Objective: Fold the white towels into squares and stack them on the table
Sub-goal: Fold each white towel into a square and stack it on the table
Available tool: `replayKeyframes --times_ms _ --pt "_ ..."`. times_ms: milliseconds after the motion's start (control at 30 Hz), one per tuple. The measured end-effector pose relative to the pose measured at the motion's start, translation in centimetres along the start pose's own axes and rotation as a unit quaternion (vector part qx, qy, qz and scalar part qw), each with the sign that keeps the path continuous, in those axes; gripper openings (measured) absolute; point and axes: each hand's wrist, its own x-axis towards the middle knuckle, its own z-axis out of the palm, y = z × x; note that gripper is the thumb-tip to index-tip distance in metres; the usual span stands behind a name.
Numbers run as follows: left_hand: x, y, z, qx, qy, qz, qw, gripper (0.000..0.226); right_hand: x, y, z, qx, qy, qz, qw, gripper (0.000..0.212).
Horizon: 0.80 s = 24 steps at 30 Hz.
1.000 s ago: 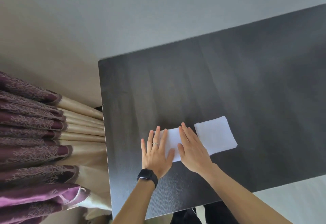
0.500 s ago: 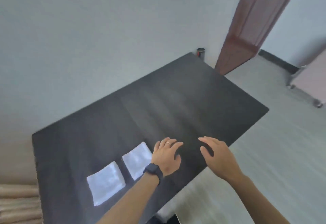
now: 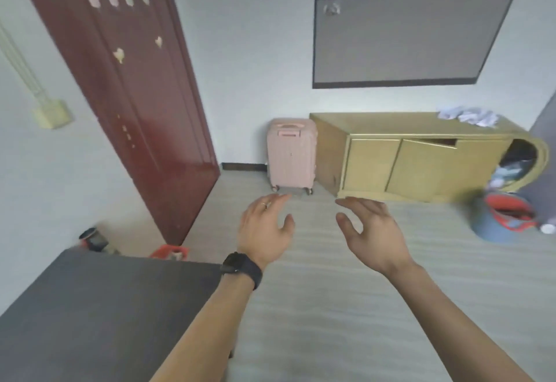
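Note:
My left hand (image 3: 267, 228) and my right hand (image 3: 371, 231) hang in the air over the floor, fingers loosely spread, holding nothing. A corner of the dark table (image 3: 99, 309) shows at the lower left, under my left forearm. A heap of crumpled white towels (image 3: 467, 117) lies on top of the yellow cabinet (image 3: 412, 165) at the far right. The two folded towels are out of view.
A dark red door (image 3: 120, 87) stands at the left. A pink suitcase (image 3: 291, 156) is against the far wall beside the cabinet. A blue bucket (image 3: 499, 222) with red parts sits on the floor at right. Small items (image 3: 93, 238) lie beyond the table's corner.
My view has swung right, from the table to the room. Both hands left the folded towel and lifted off the table; the folded towels have gone out of view.

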Motion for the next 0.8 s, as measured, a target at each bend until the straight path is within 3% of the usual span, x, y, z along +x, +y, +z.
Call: replayKeyframes --times_ms 300,800 --pt "18.0 13.0 9.5 -0.086 -0.018 0.117 0.989 0.042 10.6 13.5 -9.8 -0.022 0.144 0.087 0.985 0.029" --pt "48.5 25.6 28.2 -0.102 -0.079 0.226 0.966 0.044 35.7 35.1 -16.2 -0.119 0.207 0.126 0.963 0.031"
